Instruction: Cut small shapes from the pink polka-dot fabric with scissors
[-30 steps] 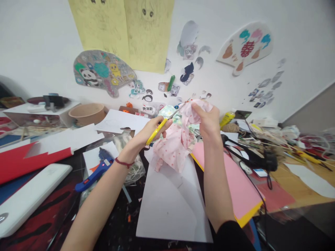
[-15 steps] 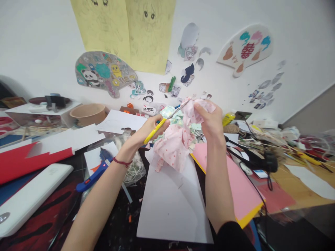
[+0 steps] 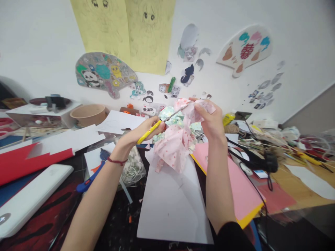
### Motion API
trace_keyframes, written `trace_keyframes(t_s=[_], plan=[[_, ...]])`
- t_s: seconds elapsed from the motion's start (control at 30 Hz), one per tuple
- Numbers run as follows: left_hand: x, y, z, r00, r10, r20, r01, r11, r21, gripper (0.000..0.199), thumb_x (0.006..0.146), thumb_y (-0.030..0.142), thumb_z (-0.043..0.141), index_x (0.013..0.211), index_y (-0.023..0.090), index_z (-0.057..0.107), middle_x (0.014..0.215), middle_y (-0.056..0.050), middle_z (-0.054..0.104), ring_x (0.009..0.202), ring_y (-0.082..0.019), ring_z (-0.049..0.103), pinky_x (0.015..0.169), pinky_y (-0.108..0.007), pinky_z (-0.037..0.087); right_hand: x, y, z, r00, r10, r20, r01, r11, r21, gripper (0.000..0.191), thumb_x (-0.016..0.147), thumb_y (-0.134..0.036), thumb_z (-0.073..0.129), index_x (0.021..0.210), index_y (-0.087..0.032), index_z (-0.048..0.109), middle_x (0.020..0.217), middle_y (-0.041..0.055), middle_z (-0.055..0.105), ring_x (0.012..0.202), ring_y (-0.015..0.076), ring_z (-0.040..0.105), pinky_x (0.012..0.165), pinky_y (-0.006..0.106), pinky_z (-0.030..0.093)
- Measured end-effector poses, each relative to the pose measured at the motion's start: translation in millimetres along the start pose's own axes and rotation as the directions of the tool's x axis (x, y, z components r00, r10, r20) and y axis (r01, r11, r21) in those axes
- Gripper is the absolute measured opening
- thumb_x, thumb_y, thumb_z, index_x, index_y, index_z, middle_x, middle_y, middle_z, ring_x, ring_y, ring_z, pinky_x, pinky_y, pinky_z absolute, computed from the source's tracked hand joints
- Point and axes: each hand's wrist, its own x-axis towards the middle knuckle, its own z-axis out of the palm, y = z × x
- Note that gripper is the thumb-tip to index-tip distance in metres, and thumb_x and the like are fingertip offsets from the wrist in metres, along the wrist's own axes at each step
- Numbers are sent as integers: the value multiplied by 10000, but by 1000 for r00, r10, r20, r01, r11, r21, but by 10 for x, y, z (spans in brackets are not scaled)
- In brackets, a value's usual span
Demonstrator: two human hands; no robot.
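Note:
My left hand is closed round the yellow handles of a pair of scissors, whose blades point up and to the right. The blade tips lie against a pink cloth with red dots; whether they are cutting into it I cannot tell. Up at the right, my right hand grips a bunched part of this cloth between thumb and fingers. The rest of it hangs down over a white board. Crumpled pale green cloth shows behind the blades.
A pink sheet with a yellow edge lies right of the board. To the left are a blue-handled tool, a bag of white string and a white case. Behind stands a round tan bowl. Black straps lie to the right.
My left hand has drawn the scissors a little back to the left and down. A pink cloth flap now shows above the blades. My right hand has barely moved.

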Motion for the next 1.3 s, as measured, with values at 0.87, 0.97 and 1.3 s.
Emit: trace_keyframes(t_s=[0.87,0.97,1.3], plan=[[18,-82,92,986,-158,-48,150,979,-140,423,895,553,613,770,214,393,640,46,474,519,-64,360,459,-206,255,25,52,11,990,32,-140,-47,994,-101,243,707,-385,851,770,-221,683,732,3,590,643,151,541,621,314,488],[26,-144,104,980,-167,-112,160,985,-64,367,877,513,622,829,217,411,704,29,500,602,-94,398,523,-229,304,26,58,18,989,11,-147,-28,993,-117,237,717,-383,840,780,-218,682,725,0,586,638,146,531,615,310,474],[-50,-41,77,980,-128,153,148,981,-126,370,968,549,445,795,230,372,691,20,377,538,-112,330,497,-287,310,20,44,26,991,21,-131,-40,989,-145,218,719,-370,819,727,-214,666,673,-14,590,610,142,530,599,302,460]])
